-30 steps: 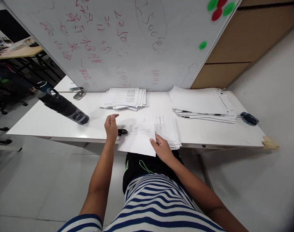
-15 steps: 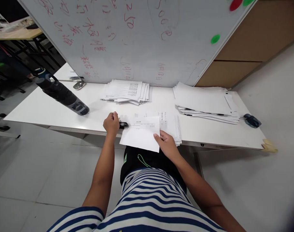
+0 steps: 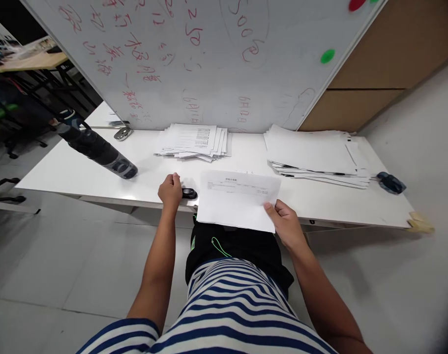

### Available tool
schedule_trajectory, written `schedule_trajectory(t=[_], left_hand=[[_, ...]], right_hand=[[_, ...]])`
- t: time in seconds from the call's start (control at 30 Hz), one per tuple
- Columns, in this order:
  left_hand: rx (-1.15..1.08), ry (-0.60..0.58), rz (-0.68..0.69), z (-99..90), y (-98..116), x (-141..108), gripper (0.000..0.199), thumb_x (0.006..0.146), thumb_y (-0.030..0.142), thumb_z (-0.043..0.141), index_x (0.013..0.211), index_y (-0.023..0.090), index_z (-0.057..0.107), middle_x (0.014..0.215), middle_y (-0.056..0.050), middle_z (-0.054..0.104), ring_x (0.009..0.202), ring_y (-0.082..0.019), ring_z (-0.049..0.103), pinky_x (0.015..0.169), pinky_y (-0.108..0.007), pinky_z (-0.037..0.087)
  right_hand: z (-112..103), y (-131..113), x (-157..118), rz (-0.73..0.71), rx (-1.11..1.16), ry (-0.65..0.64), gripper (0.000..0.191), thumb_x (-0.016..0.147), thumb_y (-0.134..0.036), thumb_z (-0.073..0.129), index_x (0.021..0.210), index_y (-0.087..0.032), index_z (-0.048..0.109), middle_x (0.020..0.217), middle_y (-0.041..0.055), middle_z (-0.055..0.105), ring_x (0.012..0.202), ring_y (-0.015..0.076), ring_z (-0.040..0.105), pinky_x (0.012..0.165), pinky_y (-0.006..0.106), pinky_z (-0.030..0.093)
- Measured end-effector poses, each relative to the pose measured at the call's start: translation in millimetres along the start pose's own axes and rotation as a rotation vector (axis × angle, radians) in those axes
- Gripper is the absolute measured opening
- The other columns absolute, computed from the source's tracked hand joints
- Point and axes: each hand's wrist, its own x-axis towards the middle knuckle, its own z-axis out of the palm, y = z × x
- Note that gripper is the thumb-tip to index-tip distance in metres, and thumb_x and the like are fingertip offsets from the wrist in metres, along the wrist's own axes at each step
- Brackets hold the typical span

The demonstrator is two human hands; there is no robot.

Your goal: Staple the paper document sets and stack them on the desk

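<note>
My left hand (image 3: pixel 170 190) is closed at the front of the table, around a black stapler (image 3: pixel 189 193) whose end sticks out to the right. Most of the stapler is hidden by the fingers. My right hand (image 3: pixel 285 222) pinches the lower right edge of a white printed sheet (image 3: pixel 234 204), thumb on top. The paper hangs over the table's front edge, tilted slightly, with a small gap between it and the stapler. Whether it is one sheet or more I cannot tell.
A paper pile (image 3: pixel 194 139) lies at the back middle of the table (image 3: pixel 79 179), a wider stack (image 3: pixel 312 152) at the right. Left are a dark bottle (image 3: pixel 98 150) and a mouse (image 3: pixel 123 133). Dark glasses (image 3: pixel 391 183) lie at the right end; a whiteboard (image 3: pixel 209 64) stands behind.
My right hand has moved right with the sheet, drawing it away from the stapler. The sheet now covers where other papers lay. My left hand has stayed in place.
</note>
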Motion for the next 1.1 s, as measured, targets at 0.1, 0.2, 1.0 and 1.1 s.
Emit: schedule_trajectory(t=[0.1, 0.2, 1.0, 1.1], left_hand=[[0.022, -0.011, -0.008, 0.6, -0.6, 0.7, 0.042, 0.099, 0.047, 0.031, 0.093, 0.027, 0.068, 0.083, -0.004, 0.070, 0.083, -0.023, 0.061, 0.067, -0.030, 0.036], [0.033, -0.010, -0.008, 0.9, -1.2, 1.4, 0.042, 0.099, 0.047, 0.031, 0.093, 0.028, 0.068, 0.084, -0.003, 0.070, 0.085, -0.023, 0.062, 0.068, -0.031, 0.036], [0.014, -0.019, -0.016, -0.6, -0.3, 1.6, 0.042, 0.098, 0.048, 0.032, 0.093, 0.028, 0.069, 0.089, -0.004, 0.072, 0.086, -0.024, 0.063, 0.066, -0.031, 0.038], [0.027, -0.002, -0.012, -0.1, -0.2, 0.1, 0.042, 0.099, 0.047, 0.031, 0.095, 0.028, 0.068, 0.088, -0.004, 0.072, 0.086, -0.024, 0.063, 0.067, -0.031, 0.038]], right_hand=[[0.4, 6.8, 0.9, 0.011, 0.027, -0.012, 0.041, 0.078, -0.063, 0.067, 0.073, -0.023, 0.058, 0.062, -0.0015, 0.054, 0.063, 0.0169, 0.050, 0.054, 0.026, 0.040], [1.5, 10.8, -0.7, 0.018, 0.025, -0.008, 0.042, 0.077, -0.064, 0.067, 0.073, -0.023, 0.057, 0.059, -0.0027, 0.051, 0.062, 0.0161, 0.048, 0.053, 0.026, 0.038], [-11.9, 36.3, 67.4, -0.394, -1.008, 0.462, 0.052, 0.093, -0.045, 0.047, 0.137, -0.017, 0.048, 0.135, 0.0197, 0.047, 0.115, 0.0338, 0.052, 0.088, 0.050, 0.045], [-20.0, 55.2, 78.2, -0.413, -0.972, 0.555, 0.049, 0.093, -0.041, 0.047, 0.136, -0.018, 0.048, 0.147, 0.0206, 0.037, 0.127, 0.0370, 0.042, 0.095, 0.056, 0.041]])
